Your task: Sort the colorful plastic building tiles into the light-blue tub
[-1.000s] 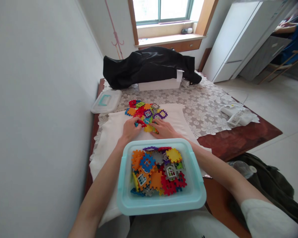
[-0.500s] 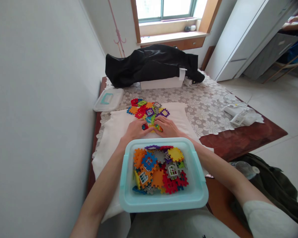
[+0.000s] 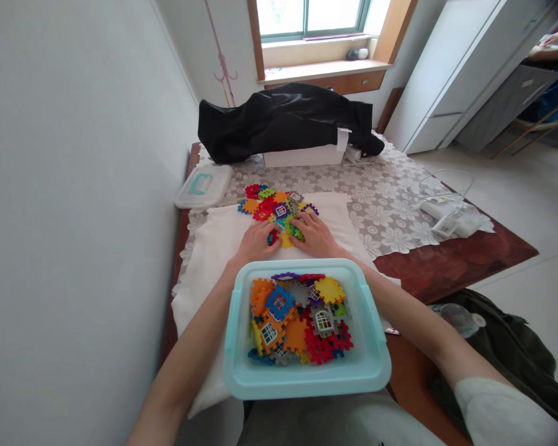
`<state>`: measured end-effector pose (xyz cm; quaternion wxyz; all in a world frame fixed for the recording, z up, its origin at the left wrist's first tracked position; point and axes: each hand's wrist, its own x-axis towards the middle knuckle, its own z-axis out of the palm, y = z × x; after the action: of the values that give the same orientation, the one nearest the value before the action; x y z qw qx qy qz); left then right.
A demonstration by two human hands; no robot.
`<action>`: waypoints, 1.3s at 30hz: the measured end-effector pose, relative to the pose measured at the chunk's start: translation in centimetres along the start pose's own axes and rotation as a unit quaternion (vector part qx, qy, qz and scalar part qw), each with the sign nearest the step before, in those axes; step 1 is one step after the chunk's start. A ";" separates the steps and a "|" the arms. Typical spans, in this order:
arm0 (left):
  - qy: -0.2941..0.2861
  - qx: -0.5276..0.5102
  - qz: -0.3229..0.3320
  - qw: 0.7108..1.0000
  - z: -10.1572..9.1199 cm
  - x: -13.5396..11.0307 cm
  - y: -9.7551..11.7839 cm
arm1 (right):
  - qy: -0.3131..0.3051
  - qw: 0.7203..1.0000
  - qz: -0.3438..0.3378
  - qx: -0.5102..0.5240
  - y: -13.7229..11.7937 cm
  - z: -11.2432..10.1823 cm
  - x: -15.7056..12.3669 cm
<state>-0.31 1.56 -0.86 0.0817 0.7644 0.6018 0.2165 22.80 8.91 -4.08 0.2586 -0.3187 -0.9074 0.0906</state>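
My left hand (image 3: pixel 258 242) is closed around red and blue interlocking building pieces (image 3: pixel 272 238), partly hidden by its fingers. My right hand (image 3: pixel 313 236) grips green building pieces (image 3: pixel 297 233) with fingers and thumb. Between the hands lies a yellow building piece (image 3: pixel 286 240); whether it is joined to the others I cannot tell. Just beyond, a colourful cluster of building pieces (image 3: pixel 265 209) spreads over a white cloth (image 3: pixel 223 238). Nearest me stands a light-blue tub (image 3: pixel 307 384), holding many more gear-edged pieces, some with window shapes.
The tub's lid (image 3: pixel 203 186) with a teal handle lies at the back left by the wall. A black cover (image 3: pixel 288 121) drapes over a white box (image 3: pixel 302 157) at the back. A plastic-wrapped packet (image 3: pixel 456 217) with a cable sits at the right edge of the lace-covered table.
My right fingers have shifted on their pieces, and more green shows where orange and yellow showed before. My hands have parted slightly, uncovering more of the yellow piece between them.
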 end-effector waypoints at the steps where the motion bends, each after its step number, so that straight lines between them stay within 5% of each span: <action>1: -0.001 -0.004 0.000 1.000 0.1 0.0 0.1 | 0.001 1.000 0.004 0.001 0.0 0.0 0.0; 11: -0.022 -0.003 0.041 0.999 0.2 -0.3 0.3 | 0.014 0.999 0.046 0.022 0.2 0.4 0.1; 25: -0.006 -0.014 0.060 0.998 0.5 -0.3 -0.1 | -0.004 0.986 -0.073 0.150 0.3 -1.7 -0.4; 39: 0.004 -0.006 0.038 0.999 0.5 -0.3 -0.1 | 0.018 0.995 -0.050 0.088 0.6 -1.5 -0.1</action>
<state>-0.25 1.42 -1.45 0.0761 0.7855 0.5711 0.2261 23.97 9.30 -3.01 0.3066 -0.2509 -0.9056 0.1515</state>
